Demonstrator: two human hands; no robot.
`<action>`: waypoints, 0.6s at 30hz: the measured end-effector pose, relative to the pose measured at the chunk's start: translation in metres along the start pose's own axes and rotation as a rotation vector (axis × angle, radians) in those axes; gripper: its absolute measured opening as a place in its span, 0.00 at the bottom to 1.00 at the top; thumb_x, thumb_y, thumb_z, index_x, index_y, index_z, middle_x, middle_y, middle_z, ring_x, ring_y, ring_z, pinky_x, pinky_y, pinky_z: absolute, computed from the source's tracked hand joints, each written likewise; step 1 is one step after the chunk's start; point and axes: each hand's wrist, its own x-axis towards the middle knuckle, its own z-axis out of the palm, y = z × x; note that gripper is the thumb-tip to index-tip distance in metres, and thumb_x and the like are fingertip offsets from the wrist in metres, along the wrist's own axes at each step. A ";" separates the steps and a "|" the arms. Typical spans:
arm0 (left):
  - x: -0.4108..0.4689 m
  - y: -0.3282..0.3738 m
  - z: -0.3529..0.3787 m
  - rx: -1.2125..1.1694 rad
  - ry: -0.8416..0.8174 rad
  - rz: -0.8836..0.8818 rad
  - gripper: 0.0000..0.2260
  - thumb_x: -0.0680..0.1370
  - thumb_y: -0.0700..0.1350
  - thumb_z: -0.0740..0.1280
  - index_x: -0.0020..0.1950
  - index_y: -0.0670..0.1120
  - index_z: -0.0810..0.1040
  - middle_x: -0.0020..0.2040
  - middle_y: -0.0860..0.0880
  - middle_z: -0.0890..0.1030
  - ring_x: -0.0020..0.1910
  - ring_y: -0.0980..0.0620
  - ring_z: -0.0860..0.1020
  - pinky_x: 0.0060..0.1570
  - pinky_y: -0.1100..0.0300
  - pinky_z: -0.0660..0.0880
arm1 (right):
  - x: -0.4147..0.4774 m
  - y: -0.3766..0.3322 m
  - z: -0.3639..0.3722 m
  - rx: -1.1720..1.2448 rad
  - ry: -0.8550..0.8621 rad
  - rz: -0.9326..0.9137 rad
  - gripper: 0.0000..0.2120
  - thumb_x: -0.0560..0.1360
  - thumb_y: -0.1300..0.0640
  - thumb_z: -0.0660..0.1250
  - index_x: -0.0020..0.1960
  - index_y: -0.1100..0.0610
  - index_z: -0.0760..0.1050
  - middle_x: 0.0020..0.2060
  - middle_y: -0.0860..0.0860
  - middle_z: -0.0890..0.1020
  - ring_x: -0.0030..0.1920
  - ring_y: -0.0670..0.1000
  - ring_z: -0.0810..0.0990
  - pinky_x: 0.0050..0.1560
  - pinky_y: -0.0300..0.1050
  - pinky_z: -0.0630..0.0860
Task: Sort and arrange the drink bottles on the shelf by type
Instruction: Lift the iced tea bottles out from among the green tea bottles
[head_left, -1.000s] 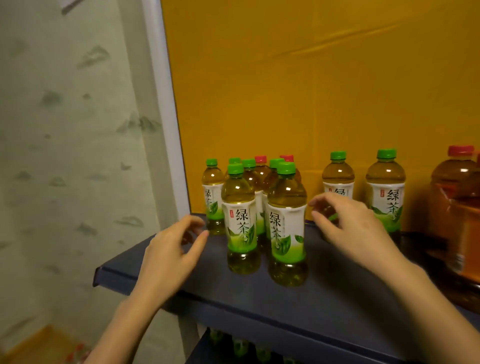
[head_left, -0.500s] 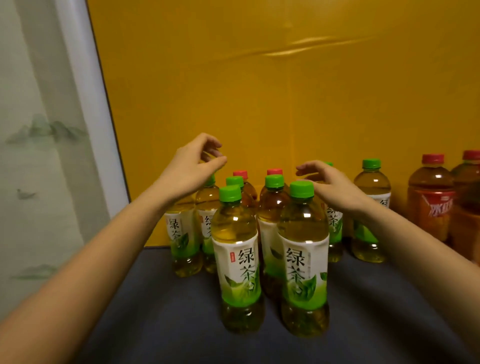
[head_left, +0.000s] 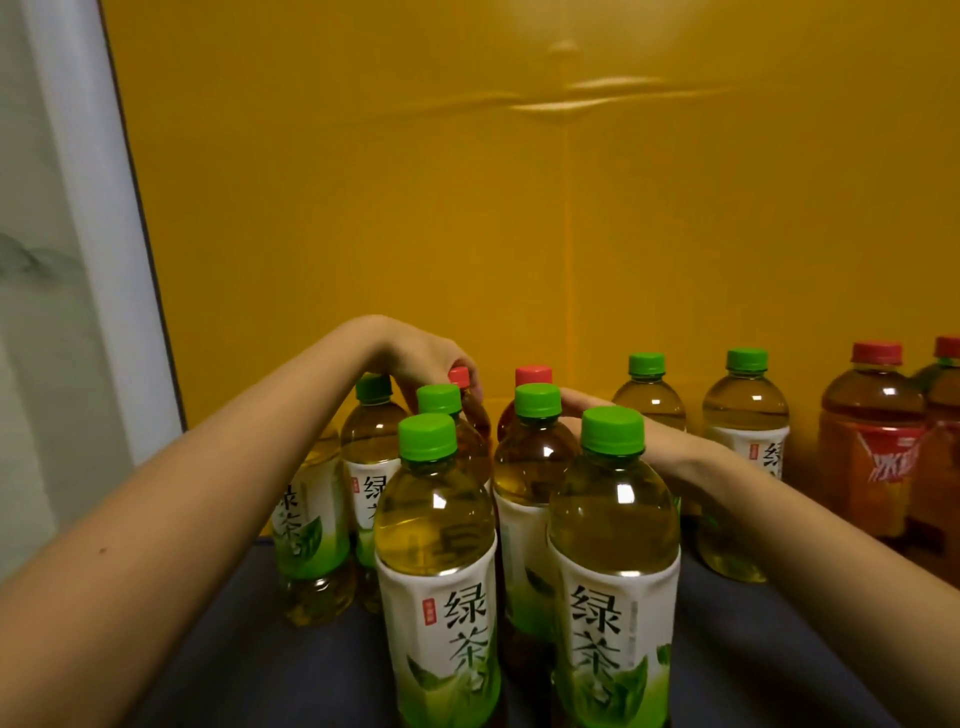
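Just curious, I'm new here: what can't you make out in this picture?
Head view:
- Right hand: fingers hidden behind green-capped plastic tea bottles.
- Red-capped bottle under the left hand: label hidden by those bottles.
- Rightmost red-capped brown bottle: cut by the frame edge.

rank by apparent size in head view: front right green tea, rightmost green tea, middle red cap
1. front right green tea, bigger perhaps only through nearness
2. rightmost green tea
3. middle red cap

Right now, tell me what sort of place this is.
Probably a shop or stockroom drinks shelf, though little else shows. Many identical green-capped tea bottles stand grouped on a dark shelf board, red-capped bottles stand at the right, and a plain yellow back panel closes it.
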 end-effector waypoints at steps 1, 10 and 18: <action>0.004 -0.001 -0.001 -0.011 -0.026 0.003 0.19 0.72 0.37 0.70 0.62 0.45 0.71 0.53 0.47 0.77 0.51 0.48 0.77 0.51 0.56 0.77 | 0.000 0.002 -0.002 -0.004 -0.030 -0.004 0.42 0.46 0.27 0.71 0.54 0.44 0.66 0.57 0.43 0.73 0.52 0.40 0.74 0.50 0.30 0.73; 0.014 -0.007 -0.004 -0.035 -0.071 0.106 0.11 0.68 0.39 0.74 0.46 0.47 0.75 0.42 0.48 0.79 0.40 0.52 0.76 0.46 0.55 0.74 | 0.035 0.037 0.006 0.024 0.163 0.027 0.21 0.77 0.68 0.57 0.69 0.64 0.62 0.66 0.57 0.71 0.66 0.58 0.71 0.57 0.35 0.74; 0.003 -0.008 -0.005 -0.086 0.141 0.150 0.19 0.63 0.40 0.78 0.47 0.45 0.73 0.46 0.44 0.76 0.42 0.49 0.75 0.40 0.57 0.74 | 0.037 0.021 0.008 -0.008 0.395 -0.177 0.11 0.73 0.53 0.65 0.55 0.50 0.69 0.43 0.40 0.77 0.41 0.32 0.78 0.42 0.29 0.75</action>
